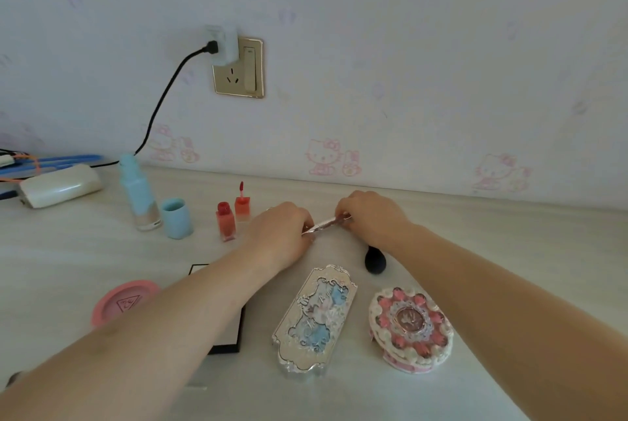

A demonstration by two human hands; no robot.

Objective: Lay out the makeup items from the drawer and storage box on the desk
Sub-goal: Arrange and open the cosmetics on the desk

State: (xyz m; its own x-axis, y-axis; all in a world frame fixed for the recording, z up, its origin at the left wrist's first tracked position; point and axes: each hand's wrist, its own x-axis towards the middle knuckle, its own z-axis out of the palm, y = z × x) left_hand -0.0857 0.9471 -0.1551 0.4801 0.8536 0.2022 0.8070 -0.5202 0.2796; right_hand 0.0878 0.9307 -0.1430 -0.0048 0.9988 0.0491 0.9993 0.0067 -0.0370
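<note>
The slim silver lip tube (326,224) sits between my two hands, out toward the far middle of the desk (441,223), tilted with its right end higher. To do this well I'd keep it low, then set it down in the open patch just right of the two red lip tints (226,221), clear of the black sponge (374,260) nearer me. My left hand (280,233) has its fingers curled round the tube's left end; my right hand (368,216) pinches the right end. Both forearms reach forward over the desk, the left crossing the black-edged compact (224,347), with the ornate palette (316,318) between them
</note>
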